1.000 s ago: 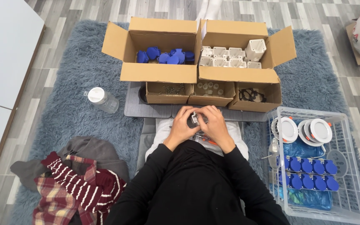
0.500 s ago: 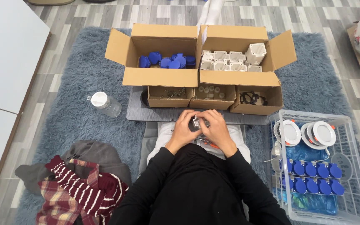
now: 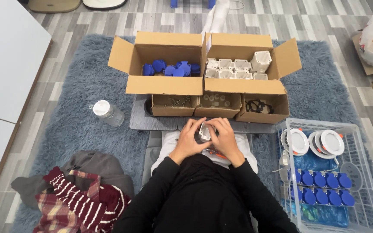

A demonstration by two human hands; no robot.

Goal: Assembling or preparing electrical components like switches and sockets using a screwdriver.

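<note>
Left hand (image 3: pixel 189 140): clasps small white square plastic housing (image 3: pixel 204 131), as a second ago.
Right hand (image 3: pixel 226 139): grips same housing; likely pressing parts together.
Change: hands unmoved; fitting continues.

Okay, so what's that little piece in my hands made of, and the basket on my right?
The small white part held between the left hand and right hand looks like moulded plastic: matte, boxy, pale. The basket appears to be white-coated wire, judging by its thin open grid.
</note>
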